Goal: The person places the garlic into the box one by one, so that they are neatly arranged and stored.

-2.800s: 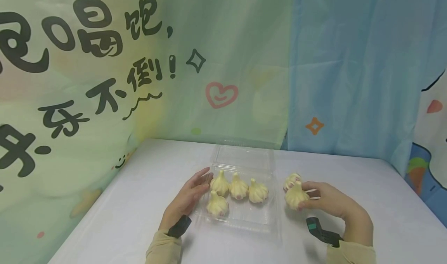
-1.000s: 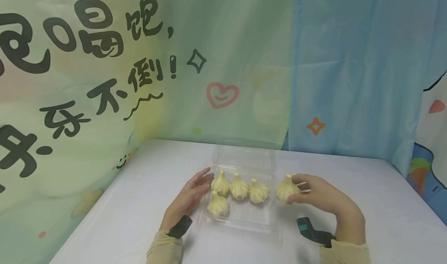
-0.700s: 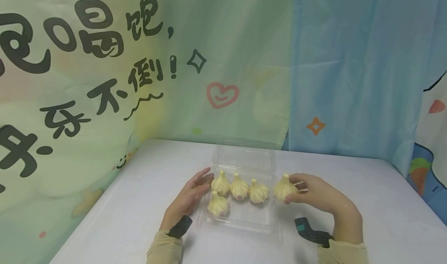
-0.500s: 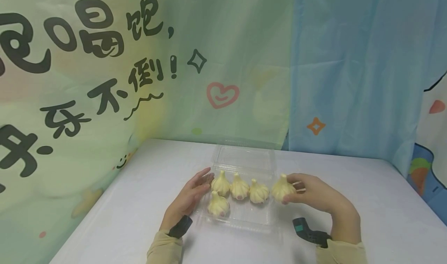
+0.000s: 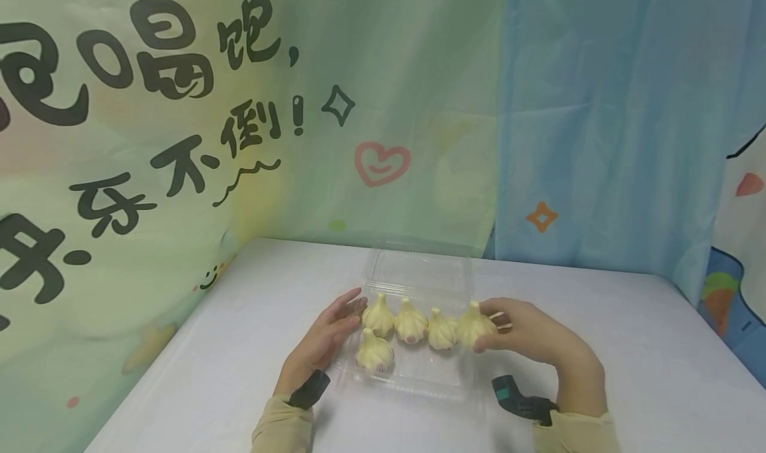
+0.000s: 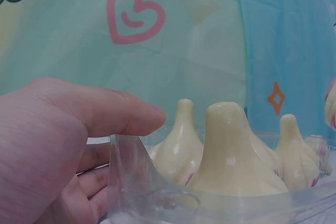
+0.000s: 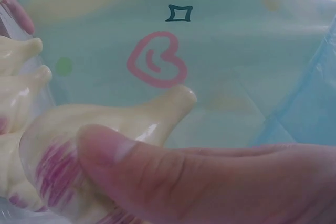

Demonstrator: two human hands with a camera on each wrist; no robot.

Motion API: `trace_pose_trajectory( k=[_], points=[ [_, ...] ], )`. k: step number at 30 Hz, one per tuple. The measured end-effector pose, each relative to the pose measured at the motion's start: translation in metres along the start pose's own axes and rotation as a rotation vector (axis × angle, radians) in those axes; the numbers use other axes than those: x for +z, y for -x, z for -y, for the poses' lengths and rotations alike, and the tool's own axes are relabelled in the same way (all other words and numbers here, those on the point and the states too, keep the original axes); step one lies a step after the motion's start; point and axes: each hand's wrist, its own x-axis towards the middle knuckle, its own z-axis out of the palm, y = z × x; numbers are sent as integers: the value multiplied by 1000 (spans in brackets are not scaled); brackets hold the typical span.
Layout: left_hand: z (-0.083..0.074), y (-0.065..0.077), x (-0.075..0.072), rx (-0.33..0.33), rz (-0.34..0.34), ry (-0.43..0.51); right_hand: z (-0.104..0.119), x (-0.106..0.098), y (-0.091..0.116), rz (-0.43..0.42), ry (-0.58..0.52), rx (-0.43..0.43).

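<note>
A clear plastic box (image 5: 419, 378) with its lid folded back holds several garlic bulbs (image 5: 410, 321), most in a row along its back and one at the front left. My left hand (image 5: 321, 333) holds the box's left wall, thumb over the rim (image 6: 131, 142) and fingers outside. Over the box's right edge, my right hand (image 5: 526, 330) pinches another garlic bulb (image 5: 475, 326), stem up, close beside the rightmost one in the row. The thumb lies across its purple-streaked side in the right wrist view. A further bulb (image 6: 318, 151) shows beyond the clear wall in the left wrist view.
The open lid (image 5: 419, 270) lies toward the back of the white table (image 5: 646, 326). Printed curtains (image 5: 419, 107) hang behind and to the left of the table. A dark camera mount (image 5: 520, 400) sits on the right wrist.
My right hand has carried the garlic bulb leftward from the table to the box's right edge. The bulb that lay behind it is now hidden in the head view. My left hand stays put.
</note>
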Motion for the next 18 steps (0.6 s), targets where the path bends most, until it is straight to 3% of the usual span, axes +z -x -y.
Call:
trace_pose_trajectory(
  k=[18],
  points=[
    [3,-1,-1,-2,-8,-3,6,13,-11,33,3,-61]
  ],
)
